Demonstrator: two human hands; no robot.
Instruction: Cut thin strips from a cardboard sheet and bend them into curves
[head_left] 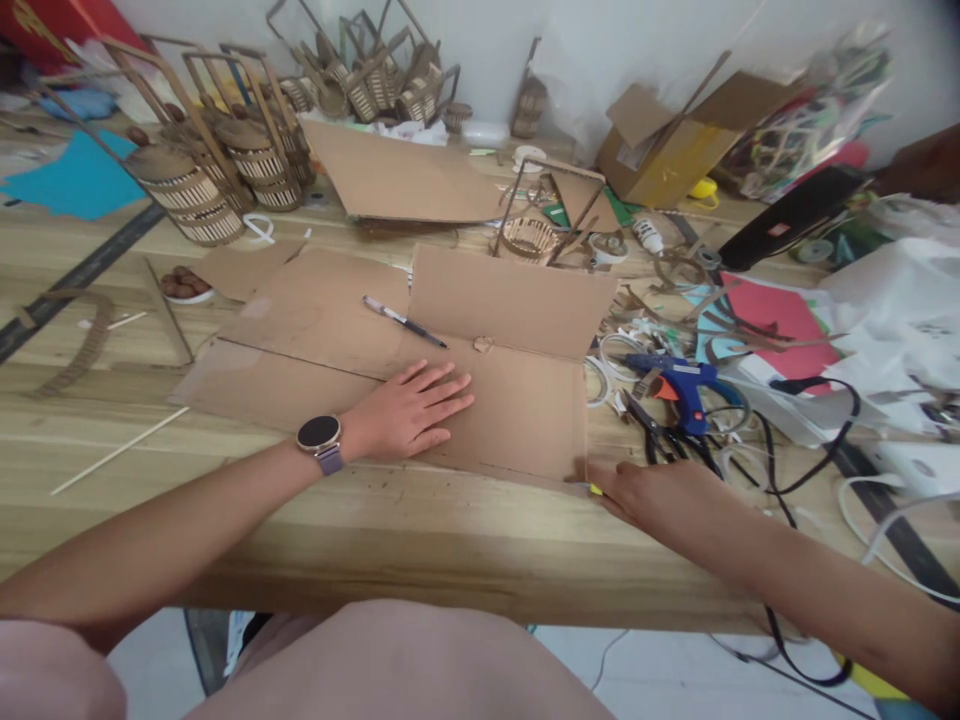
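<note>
A large flattened cardboard sheet (517, 410) with fold lines lies along the front of the table. My left hand (411, 410) rests flat on it, fingers spread, pressing near its middle. At the sheet's front right corner, my right hand (637, 488) is closed around a small yellow tool (596, 489) that looks like a utility knife. Most of that tool is hidden by the fingers, and its tip is not clear. A black pen (405, 322) lies on the cardboard just beyond my left hand. A raised flap (510, 300) stands at the sheet's back right.
Right of the cardboard lie a blue glue gun (686, 390), black-handled scissors (660, 435), tape rolls and paper scraps. Behind stand small bamboo baskets (187, 195), another cardboard piece (405, 175) and an open box (675, 140). A bowl of walnuts (186, 285) sits left.
</note>
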